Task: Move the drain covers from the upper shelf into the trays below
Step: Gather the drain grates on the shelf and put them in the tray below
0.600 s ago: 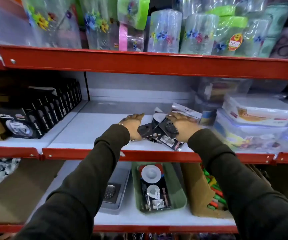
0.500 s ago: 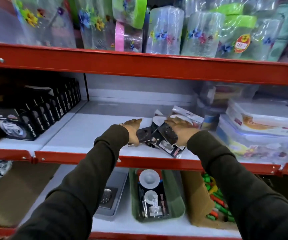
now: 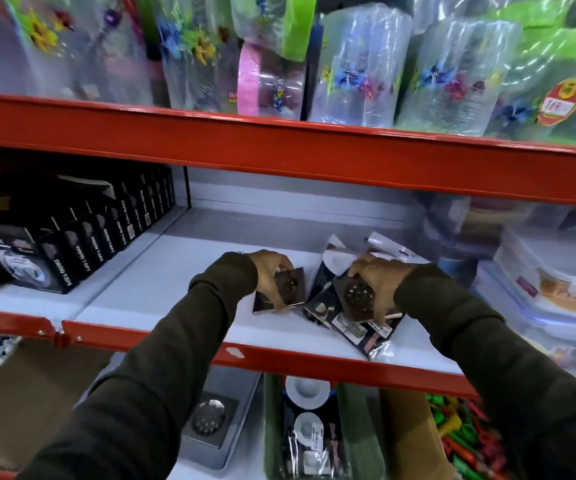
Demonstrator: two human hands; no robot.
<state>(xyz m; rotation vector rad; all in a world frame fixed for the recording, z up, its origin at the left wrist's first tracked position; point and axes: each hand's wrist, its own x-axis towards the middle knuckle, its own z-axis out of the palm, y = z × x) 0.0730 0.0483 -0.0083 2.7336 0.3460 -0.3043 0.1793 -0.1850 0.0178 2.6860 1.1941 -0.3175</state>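
On the white upper shelf (image 3: pixel 162 289) lies a small heap of drain covers, some in dark printed packets (image 3: pixel 369 336). My left hand (image 3: pixel 272 271) grips a square metal drain cover (image 3: pixel 288 289) at the heap's left side, tilted up off the shelf. My right hand (image 3: pixel 380 282) grips another square perforated drain cover (image 3: pixel 357 299) on top of the packets. Below, a grey tray (image 3: pixel 241 424) holds one square drain cover (image 3: pixel 208 419), and a green tray (image 3: pixel 359 431) holds packed round covers (image 3: pixel 309 427).
Black boxes (image 3: pixel 106 233) line the shelf's left side. Clear lidded food containers (image 3: pixel 553 285) stand at the right. A cardboard box of coloured clips (image 3: pixel 463 438) sits beside the green tray. A red shelf beam (image 3: pixel 279 362) runs between both levels. Wrapped plastic ware fills the top shelf.
Both hands have closed on square drain covers and tipped them up from the heap; before, they lay over the heap. The view has shifted slightly lower.
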